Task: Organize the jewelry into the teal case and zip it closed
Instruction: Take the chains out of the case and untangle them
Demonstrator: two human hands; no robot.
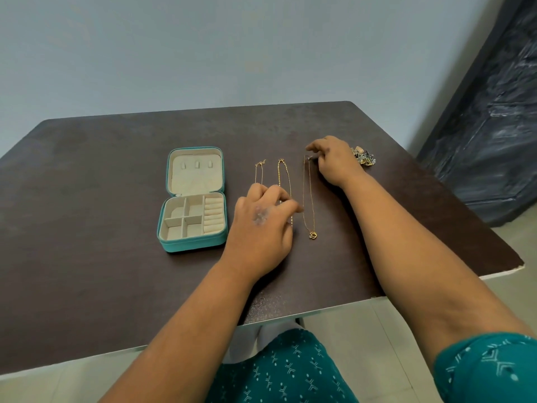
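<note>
- Worktop (87,228): dark brown, filling the middle of the frame, with a pale wall behind it at the top.
- Teal case (193,247): left of centre, unzipped and lying open. Its lid is laid back toward the top of the frame, showing a cream lining with three small tabs. The base nearer you holds four cream compartments and a column of ring rolls on its right side. No jewelry shows inside.
- Short chain (255,173): thin, gold, just right of the case, running up the frame; its lower end is hidden under your left hand.
- Your left hand (261,225): at centre, back up, fingers curled down over the chains. Whether they grip one, you cannot tell from here.
- Beaded chain (289,181): gold, next to the right, passing under your left fingertips.
- Pendant necklace (310,199): long and fine, right of centre, with a small gold pendant at its lower end.
- Your right hand (334,161): right of centre, fingers pinching the upper end of the pendant necklace.
- Jewelry pile (364,157): small mixed pieces behind your right hand, at the right.
- Dark textured panel (494,112): far right edge.
</note>
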